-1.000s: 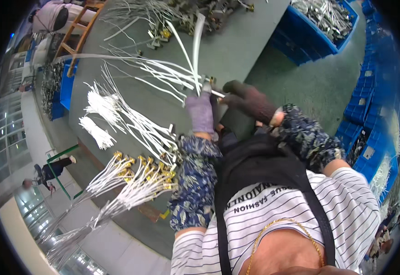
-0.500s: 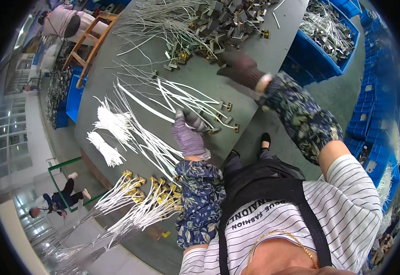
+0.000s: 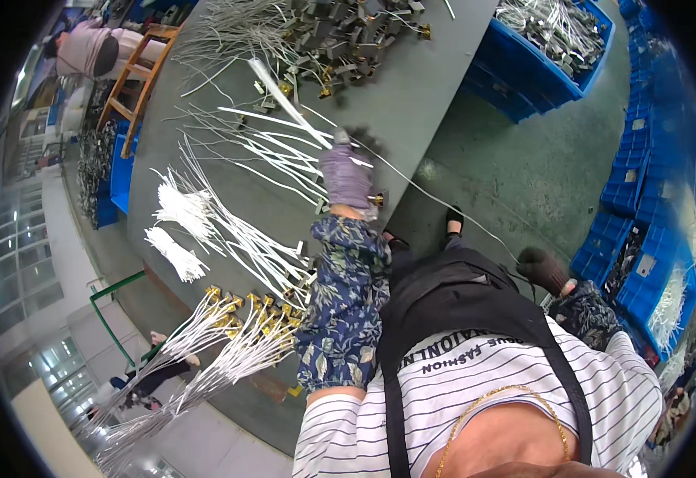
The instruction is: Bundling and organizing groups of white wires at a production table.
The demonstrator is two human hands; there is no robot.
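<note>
We had the left hand (image 3: 345, 177) clamped on a white wire (image 3: 288, 103) running up-left from the fingers; right hand (image 3: 542, 269) hung off-table, fist closed on the wire's thin tail.

bare grey bench (image 3: 411, 103) lies open to the right of the left hand (image 3: 346, 177), up to the table edge. to its left, fanned white wires (image 3: 260, 147) crowd the surface; a heap of wires with metal fittings (image 3: 340, 40) blocks the far end. nearer in, brass-tipped bundles (image 3: 244, 319) fill the bench. blue bins (image 3: 547, 56) hem the floor by the right hand (image 3: 543, 269).
</note>
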